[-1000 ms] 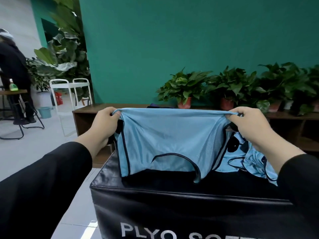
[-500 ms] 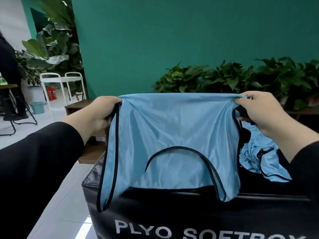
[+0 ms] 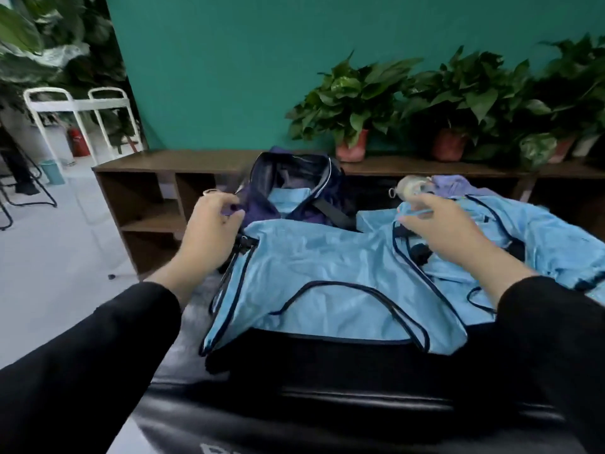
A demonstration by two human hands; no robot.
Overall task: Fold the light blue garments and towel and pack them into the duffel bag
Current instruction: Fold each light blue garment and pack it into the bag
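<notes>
Nearest the camera, two black sleeves reach forward over a black padded desk. White lettering shows on its front face at the bottom edge, but it is cut off and cannot be read.

On the desk top lies a light blue garment with dark piping, spread flat, its curved neckline facing the person and its near hem hanging slightly over the front edge. The left hand is at the garment's far left corner; its fingers are curled, and motion blur hides whether they pinch the fabric or the dark cloth beside it. The right hand is over the garment's far right corner, fingers bent around a fold of blue fabric, though blur makes the grip itself uncertain.

To the right, touching the flat garment, sits a crumpled heap of more light blue clothing, with a lilac piece at its far end.

Just beyond the left hand stands the dark purple duffel bag, open at the top, with a folded light blue item already inside.

Behind runs a low brown wooden shelf carrying potted plants against a teal wall. A white metal rack stands at far left.
</notes>
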